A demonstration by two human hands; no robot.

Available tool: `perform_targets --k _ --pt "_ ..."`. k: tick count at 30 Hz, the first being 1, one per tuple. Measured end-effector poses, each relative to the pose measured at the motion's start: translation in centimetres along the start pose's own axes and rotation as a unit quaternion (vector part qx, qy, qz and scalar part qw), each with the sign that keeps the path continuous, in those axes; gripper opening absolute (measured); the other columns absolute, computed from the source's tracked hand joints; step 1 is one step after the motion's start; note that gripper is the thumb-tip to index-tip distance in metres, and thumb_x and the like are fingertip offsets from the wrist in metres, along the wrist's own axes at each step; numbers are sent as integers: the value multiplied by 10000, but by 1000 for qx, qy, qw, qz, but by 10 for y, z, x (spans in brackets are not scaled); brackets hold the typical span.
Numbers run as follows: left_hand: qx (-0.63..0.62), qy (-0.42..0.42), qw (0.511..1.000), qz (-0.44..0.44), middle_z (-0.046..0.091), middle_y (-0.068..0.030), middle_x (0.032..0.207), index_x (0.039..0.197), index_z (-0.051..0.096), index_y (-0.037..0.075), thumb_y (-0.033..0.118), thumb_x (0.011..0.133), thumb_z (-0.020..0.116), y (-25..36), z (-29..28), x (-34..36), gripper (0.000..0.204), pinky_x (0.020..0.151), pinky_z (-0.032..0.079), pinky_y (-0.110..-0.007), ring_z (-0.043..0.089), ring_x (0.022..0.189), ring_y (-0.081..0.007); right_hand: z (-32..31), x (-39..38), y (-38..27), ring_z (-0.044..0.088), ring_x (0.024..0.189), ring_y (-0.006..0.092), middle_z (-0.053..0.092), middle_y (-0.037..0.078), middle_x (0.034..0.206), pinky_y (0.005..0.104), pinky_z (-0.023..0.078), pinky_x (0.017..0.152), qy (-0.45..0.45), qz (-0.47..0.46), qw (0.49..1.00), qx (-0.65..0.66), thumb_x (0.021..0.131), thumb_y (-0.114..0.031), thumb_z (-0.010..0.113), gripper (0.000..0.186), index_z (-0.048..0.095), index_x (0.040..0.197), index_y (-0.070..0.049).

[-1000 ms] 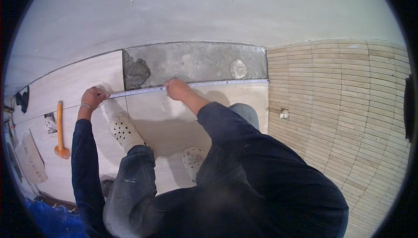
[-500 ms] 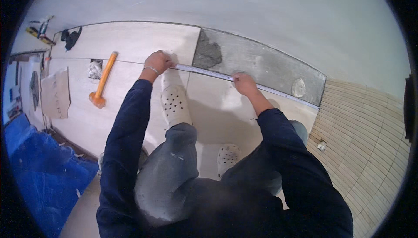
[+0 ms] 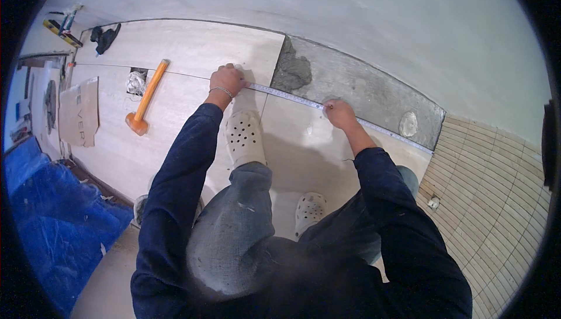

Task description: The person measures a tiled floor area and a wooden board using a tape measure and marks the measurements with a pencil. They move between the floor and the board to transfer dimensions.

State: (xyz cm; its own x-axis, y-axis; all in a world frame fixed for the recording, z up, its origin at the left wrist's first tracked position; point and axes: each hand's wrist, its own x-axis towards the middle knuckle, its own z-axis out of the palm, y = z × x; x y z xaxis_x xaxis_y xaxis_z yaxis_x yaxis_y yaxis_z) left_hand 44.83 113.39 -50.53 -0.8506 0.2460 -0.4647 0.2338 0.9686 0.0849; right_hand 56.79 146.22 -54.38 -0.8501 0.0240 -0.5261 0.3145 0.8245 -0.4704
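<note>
A whitish measuring tape (image 3: 286,95) stretches along the edge of the pale floor tiles (image 3: 304,138), reaching the ribbed wall on the right. Its left end is closed in my left hand (image 3: 227,79), at the tile joint; whatever lies under the palm is hidden. Partway along, my right hand (image 3: 340,113) pinches the same strip. Beyond the tape runs a bare grey strip of floor (image 3: 362,79) with a dark patch of mortar (image 3: 292,72) against the tile end. An orange mallet (image 3: 151,93) lies on the tiles left of my left hand.
Crumpled white plastic (image 3: 136,82) fills a cutout beside the mallet. Farther left are a black cloth-like item (image 3: 105,38), a spirit level (image 3: 61,34), cardboard (image 3: 80,111) and blue sheeting (image 3: 70,231). A whitish round spot (image 3: 409,124) marks the grey strip. Ribbed beige wall (image 3: 491,167) bounds the right.
The whole scene has shifted slightly right in the picture, as my head view moved. Both hands keep their hold on the measuring tape, which lies in the same place on the floor.
</note>
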Motion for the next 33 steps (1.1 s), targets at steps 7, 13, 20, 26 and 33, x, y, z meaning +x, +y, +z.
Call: perform_targets --k 7,13,20,26,33 --pt "28 17 999 -25 617 -58 1037 935 710 180 447 765 664 12 6 -2 320 795 506 -377 583 1014 -251 0 3 7 613 870 380 646 188 926 442 498 770 6 0 1000 -14 797 -192 543 202 697 909 -127" --pt "57 4 997 -42 618 -48 1061 975 689 168 418 789 654 13 8 -3 314 787 502 -379 583 1027 -243 -1 2 1 617 867 373 650 180 931 435 503 772 1 3 1000 -17 796 -201 557 195 706 897 -125" --pt "56 4 997 -54 620 -49 1072 985 680 142 388 796 657 17 8 -2 311 786 503 -383 587 1024 -238 -2 4 3 629 848 367 656 188 905 428 508 771 -1 4 1000 -14 790 -209 576 202 710 893 -100" --pt "43 17 998 -49 622 -53 1067 987 679 137 359 803 647 14 11 -1 290 791 505 -385 592 1018 -242 -4 4 0 630 852 366 656 186 906 426 505 769 -1 -6 1000 -20 786 -209 581 200 708 895 -100" --pt "38 17 998 -51 630 -61 1065 993 680 131 345 797 650 12 13 -1 291 796 504 -384 590 1031 -248 -5 3 -3 624 869 371 657 181 924 434 501 784 -12 -7 999 -31 792 -217 564 209 704 891 -97"
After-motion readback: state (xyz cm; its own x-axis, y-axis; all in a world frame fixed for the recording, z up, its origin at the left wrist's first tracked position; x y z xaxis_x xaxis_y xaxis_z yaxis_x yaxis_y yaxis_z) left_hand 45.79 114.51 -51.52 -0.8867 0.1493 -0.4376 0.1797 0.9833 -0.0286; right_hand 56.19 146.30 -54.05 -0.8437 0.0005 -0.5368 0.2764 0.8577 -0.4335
